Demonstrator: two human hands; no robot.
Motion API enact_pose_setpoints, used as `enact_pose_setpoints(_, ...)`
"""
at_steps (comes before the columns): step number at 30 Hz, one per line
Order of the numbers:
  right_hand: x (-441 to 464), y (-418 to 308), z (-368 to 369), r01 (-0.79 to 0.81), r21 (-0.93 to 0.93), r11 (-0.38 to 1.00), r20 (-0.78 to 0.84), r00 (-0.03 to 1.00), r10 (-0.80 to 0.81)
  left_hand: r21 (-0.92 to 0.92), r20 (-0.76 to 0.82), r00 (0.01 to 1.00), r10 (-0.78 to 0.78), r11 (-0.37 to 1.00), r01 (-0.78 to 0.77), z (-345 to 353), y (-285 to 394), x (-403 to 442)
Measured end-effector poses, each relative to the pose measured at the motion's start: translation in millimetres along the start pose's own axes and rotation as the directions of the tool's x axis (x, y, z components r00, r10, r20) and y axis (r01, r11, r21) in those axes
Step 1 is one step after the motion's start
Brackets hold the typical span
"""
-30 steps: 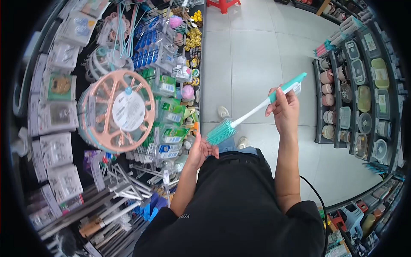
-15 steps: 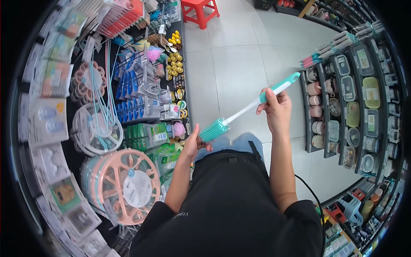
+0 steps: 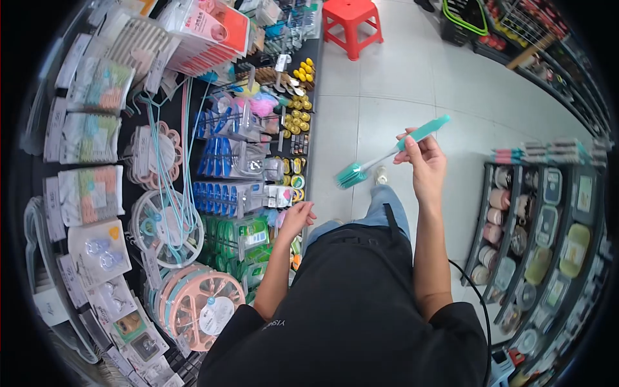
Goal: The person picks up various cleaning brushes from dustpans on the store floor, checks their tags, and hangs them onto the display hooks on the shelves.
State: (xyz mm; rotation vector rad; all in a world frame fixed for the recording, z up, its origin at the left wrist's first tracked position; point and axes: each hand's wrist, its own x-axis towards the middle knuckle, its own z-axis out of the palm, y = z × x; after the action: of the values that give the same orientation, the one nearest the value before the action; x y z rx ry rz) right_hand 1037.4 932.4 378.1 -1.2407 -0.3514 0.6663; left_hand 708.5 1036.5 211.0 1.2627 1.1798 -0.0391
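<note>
My right hand (image 3: 425, 162) is closed around the teal handle of a long-necked cleaning brush (image 3: 385, 158). The brush slants over the floor, its teal bristle head (image 3: 351, 176) low on the left and the handle end up on the right. My left hand (image 3: 296, 219) is apart from the brush, with loosely curled fingers and nothing seen in them. It is nearest to the rack of green-packed goods (image 3: 240, 240) and small hanging items on the left.
On the left, a display rack holds blue packs (image 3: 219, 198), pink round hangers (image 3: 205, 309) and carded goods (image 3: 97, 193). A red stool (image 3: 352, 27) and a black-green basket (image 3: 464, 22) stand ahead. Shelves of food containers (image 3: 547, 226) rise on the right.
The bristle head has come away from my left hand, whose fingers have curled. The brush has moved ahead in my right hand. The view has shifted, and a shoe now shows.
</note>
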Motion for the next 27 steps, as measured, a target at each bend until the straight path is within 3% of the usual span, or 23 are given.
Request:
enact_pose_setpoints(6,146,4,22,0.091,-0.125,0.988,0.181,0.981,-0.067,-0.049,-0.363,0.900,-0.242,0.969,0.242,-10,-113,60)
enact_pose_setpoints(9,200,18,53,0.054,-0.177,0.983,0.237,0.971,-0.010,-0.186,-0.329,0.825,-0.459,0.888,0.420,13,-150,32)
enact_pose_setpoints(12,246,62,85,0.049,-0.222,0.974,0.303,0.953,0.021,0.270,-0.238,0.893,-0.382,0.857,0.439,44,-238,12)
enact_pose_setpoints(15,277,113,118,0.053,-0.298,0.953,0.325,0.945,0.049,0.605,-0.226,0.931,-0.288,0.707,0.366,88,-297,10)
enact_pose_setpoints(16,275,131,124,0.048,-0.392,0.919,0.331,0.939,0.092,0.503,-0.214,0.909,-0.357,0.758,0.416,89,-300,6)
enact_pose_setpoints(18,296,156,148,0.113,-0.554,0.825,0.377,0.917,0.128,0.100,-0.246,0.812,-0.529,0.820,0.564,89,-262,8)
enact_pose_setpoints(19,306,167,165,0.106,-0.543,0.833,0.397,0.907,0.143,-0.155,-0.251,0.741,-0.622,0.782,0.604,87,-239,14)
enact_pose_setpoints(21,304,194,183,0.045,-0.537,0.842,0.407,0.889,0.212,-0.563,-0.234,0.624,-0.745,0.628,0.538,78,-203,33)
enact_pose_setpoints(22,305,207,189,0.082,-0.553,0.829,0.437,0.876,0.205,-0.668,-0.236,0.594,-0.769,0.572,0.475,73,-183,42)
enact_pose_setpoints(24,315,231,205,0.163,-0.567,0.807,0.508,0.841,0.187,-0.705,-0.313,0.653,-0.689,0.629,0.327,61,-145,60)
enact_pose_setpoints(27,330,253,221,0.213,-0.652,0.728,0.585,0.751,0.305,-0.719,-0.461,0.622,-0.633,0.677,0.156,53,-82,79)
